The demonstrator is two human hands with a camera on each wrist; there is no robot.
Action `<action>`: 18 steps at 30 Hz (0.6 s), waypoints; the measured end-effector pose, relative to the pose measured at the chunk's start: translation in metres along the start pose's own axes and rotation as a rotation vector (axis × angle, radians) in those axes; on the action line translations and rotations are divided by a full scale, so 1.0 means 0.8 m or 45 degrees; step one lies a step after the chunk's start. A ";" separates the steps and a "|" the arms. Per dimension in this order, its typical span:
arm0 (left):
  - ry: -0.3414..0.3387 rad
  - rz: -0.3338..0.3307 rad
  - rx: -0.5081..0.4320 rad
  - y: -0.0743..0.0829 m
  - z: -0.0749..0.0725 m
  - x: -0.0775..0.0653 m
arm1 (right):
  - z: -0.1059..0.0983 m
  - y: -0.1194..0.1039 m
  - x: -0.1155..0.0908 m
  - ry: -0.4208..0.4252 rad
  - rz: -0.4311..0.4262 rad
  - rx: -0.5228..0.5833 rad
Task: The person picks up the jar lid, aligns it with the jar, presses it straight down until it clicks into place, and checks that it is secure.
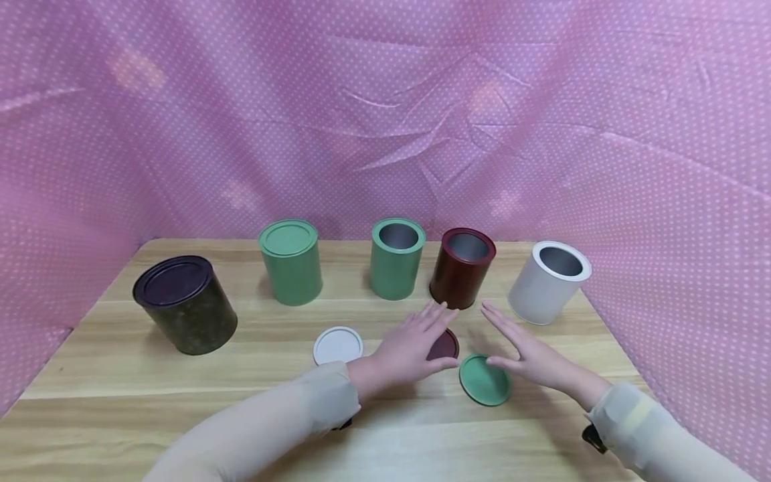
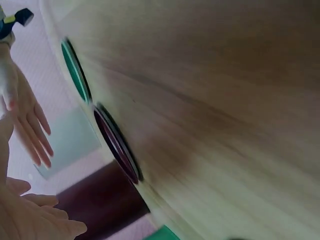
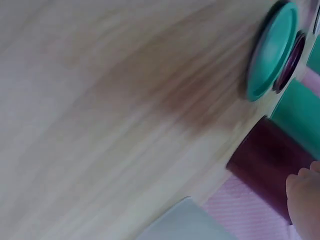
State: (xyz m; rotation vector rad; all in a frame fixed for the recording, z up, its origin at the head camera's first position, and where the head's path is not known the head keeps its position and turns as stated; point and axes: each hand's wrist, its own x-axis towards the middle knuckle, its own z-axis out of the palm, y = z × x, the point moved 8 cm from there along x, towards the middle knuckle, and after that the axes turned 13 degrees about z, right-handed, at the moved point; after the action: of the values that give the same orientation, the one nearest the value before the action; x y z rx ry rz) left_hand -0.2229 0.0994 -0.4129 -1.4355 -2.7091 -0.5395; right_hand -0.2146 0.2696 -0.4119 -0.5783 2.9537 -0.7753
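Observation:
My left hand [image 1: 409, 345] is spread above the table, partly covering a dark red lid [image 1: 446, 345]; its fingers are extended and hold nothing. Opposite it, my right hand [image 1: 533, 355] hovers with straight fingers and thumb apart, its thumb near the edge of a green lid [image 1: 484, 381]. In the left wrist view, the dark red lid [image 2: 117, 145] lies flat on the wood, clear of the fingers. A white lid [image 1: 338, 346] lies left of my left hand. Just beyond the fingertips stands a dark red can [image 1: 460, 274] with an open top.
An open white can [image 1: 542, 288] stands at the right, and an open green can [image 1: 394, 271] left of the dark red one. Farther left are a lidded green can [image 1: 294, 268] and a lidded blackish can [image 1: 195, 314]. Pink dotted cloth [image 1: 385, 120] hangs around the wooden table.

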 end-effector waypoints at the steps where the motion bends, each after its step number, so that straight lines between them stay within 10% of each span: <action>1: -0.003 0.010 -0.001 0.003 0.003 0.004 | 0.001 0.004 -0.001 0.000 -0.004 0.005; 18: -0.251 0.061 0.098 0.021 0.046 0.037 | 0.016 0.035 -0.020 -0.192 -0.132 0.168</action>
State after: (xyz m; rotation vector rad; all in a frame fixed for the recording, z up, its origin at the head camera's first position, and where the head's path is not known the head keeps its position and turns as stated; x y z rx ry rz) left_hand -0.2212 0.1434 -0.4369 -1.6083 -2.7967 -0.3025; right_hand -0.2082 0.2922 -0.4376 -0.7497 2.7302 -0.8847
